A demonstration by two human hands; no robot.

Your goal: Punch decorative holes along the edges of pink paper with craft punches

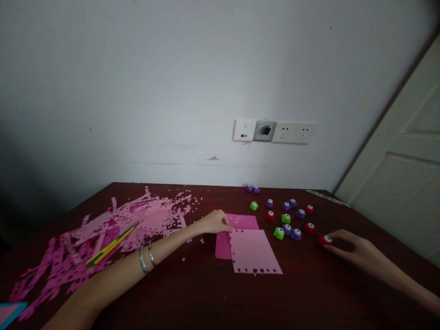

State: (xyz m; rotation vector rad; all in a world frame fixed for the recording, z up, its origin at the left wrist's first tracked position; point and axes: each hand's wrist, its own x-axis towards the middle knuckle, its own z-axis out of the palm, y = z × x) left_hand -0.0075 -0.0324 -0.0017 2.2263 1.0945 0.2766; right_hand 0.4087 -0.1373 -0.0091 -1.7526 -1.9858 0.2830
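Observation:
My left hand (217, 222) pinches the upper left corner of a light pink sheet of paper (252, 252). Small shapes are punched along the sheet's left and bottom edges, with a couple at the top left. Partly beneath it lies a darker pink sheet (222, 247) with a few tiny paper bits on it. Over to the right, my right hand (357, 251) has thumb and fingers closed around a red craft punch (324, 239) at table level. Nearby are a green punch (279, 233), a purple punch (296, 234) and another red punch (309, 228).
Several more small punches stand toward the back. On the left, a heap of punched pink paper strips (103, 229) carries a yellow utility knife (112, 246). Paper confetti (185, 197) is scattered beside it. Wall sockets (294, 133) sit above the dark red table (192, 298).

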